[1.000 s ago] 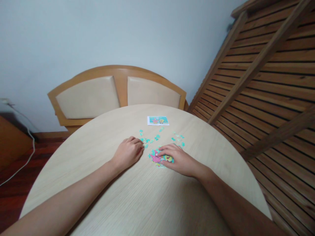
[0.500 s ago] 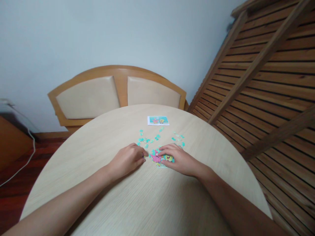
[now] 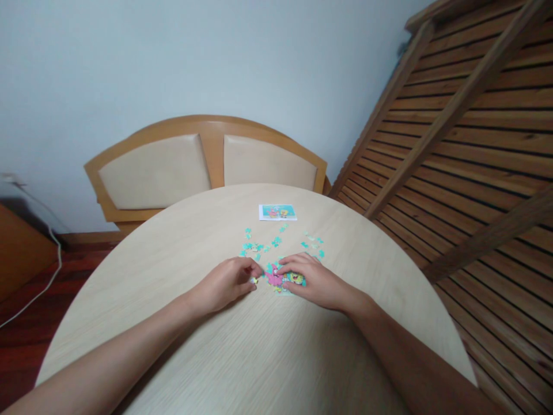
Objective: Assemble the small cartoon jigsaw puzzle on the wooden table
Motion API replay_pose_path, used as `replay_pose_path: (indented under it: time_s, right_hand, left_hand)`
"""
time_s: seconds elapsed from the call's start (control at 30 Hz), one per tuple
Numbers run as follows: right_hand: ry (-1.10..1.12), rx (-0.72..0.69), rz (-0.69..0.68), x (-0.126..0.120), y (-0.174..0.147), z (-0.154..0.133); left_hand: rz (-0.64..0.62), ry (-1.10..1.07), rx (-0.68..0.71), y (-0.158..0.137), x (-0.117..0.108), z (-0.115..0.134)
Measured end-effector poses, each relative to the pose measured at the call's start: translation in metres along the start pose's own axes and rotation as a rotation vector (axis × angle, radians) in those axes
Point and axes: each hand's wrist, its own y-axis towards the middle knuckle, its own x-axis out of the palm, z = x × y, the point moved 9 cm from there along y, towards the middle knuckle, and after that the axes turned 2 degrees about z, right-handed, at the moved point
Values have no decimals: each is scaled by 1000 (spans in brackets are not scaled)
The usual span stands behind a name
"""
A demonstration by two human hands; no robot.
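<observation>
Left hand (image 3: 227,283): thumb and fingers pinched on a small yellowish puzzle piece (image 3: 254,280), just left of the part-built puzzle (image 3: 273,278). Loose teal pieces (image 3: 252,247) lie far of that hand. Part-built puzzle, pink and yellow cartoon figures, sits mid-table (image 3: 242,346); picture card (image 3: 277,212) on the far side. More loose pieces (image 3: 321,253) far right, just beyond right hand (image 3: 317,281); its fingers are spread apart, resting on the part-built puzzle's right part.
</observation>
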Motion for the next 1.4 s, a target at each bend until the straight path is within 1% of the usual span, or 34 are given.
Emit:
replay_pose_path:
  time_s: [0.23,0.5,0.67,0.83,0.97,1.4]
  right_hand:
    - [-12,4,10,1,0,0]
    - [-18,7,23,2,1,1]
    - [-25,7,20,3,0,0]
    - [-21,7,21,3,0,0]
    - [-19,3,32,3,1,0]
    - [-20,-1,31,3,1,0]
  left_hand:
    - [10,-132,-53,0,12,12]
    - [85,-207,-74,-1,20,19]
    - [98,-149,-63,1,24,19]
    - [128,-23,-35,3,21,21]
    - [140,55,-42,3,20,18]
    - [108,115,-18,4,20,19]
